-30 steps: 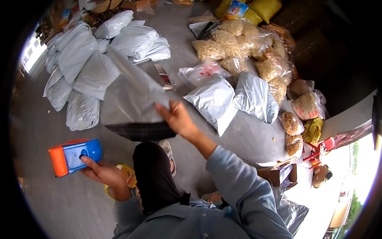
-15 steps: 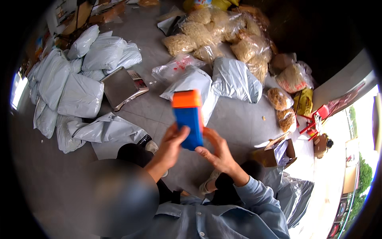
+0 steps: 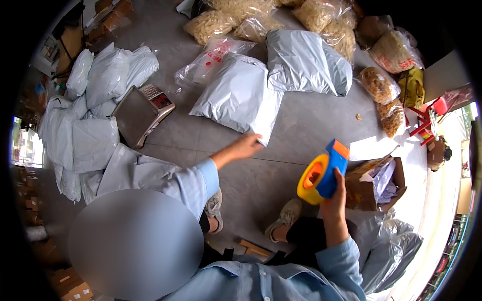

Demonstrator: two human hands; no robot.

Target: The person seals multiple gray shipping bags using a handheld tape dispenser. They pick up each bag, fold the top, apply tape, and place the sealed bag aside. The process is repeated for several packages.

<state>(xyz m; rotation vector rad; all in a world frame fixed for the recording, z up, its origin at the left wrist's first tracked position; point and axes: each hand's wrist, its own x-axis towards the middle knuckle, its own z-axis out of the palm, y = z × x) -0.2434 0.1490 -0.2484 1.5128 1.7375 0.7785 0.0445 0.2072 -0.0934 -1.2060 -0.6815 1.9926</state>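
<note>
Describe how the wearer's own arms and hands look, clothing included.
Both the left hand and right hand are bare, with no gloves or watch showing. The left sleeve and right sleeve are light blue, loose and creased, ending short of the wrists, matching the buttoned shirt.

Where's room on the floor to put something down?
Bare floor between the middle white bags and the tape gun, and a strip between those bags and the scale. Crowded: left bag pile, clear bags up top.
</note>
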